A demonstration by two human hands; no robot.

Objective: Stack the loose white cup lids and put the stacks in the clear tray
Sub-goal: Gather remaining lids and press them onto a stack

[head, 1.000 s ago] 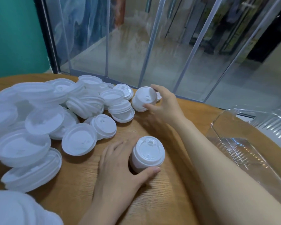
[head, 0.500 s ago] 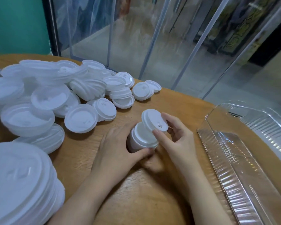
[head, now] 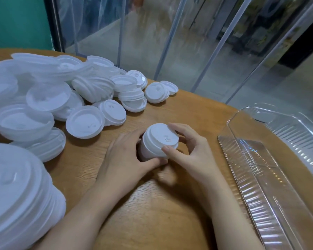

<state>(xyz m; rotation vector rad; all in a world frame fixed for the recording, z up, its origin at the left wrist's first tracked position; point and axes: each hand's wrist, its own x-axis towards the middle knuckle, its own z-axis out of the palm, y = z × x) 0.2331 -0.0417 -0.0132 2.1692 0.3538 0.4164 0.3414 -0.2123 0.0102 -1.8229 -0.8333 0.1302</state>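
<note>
A short stack of white lids stands on the wooden table in front of me. My left hand grips the stack's lower part from the left. My right hand holds the top lid between thumb and fingers; that lid sits on the stack. Loose white lids lie scattered across the table's left and far side, some in small piles. The clear tray lies at the right with nothing visible inside it.
A tall stack of white lids stands at the near left edge. Glass panels with metal posts run behind the table, and a teal wall is at the far left. Bare wood shows between my arms and the tray.
My right hand picked a lid from the far pile, carried it back and set it down onto the stack held by my left hand. The view shifted down and nearer.
</note>
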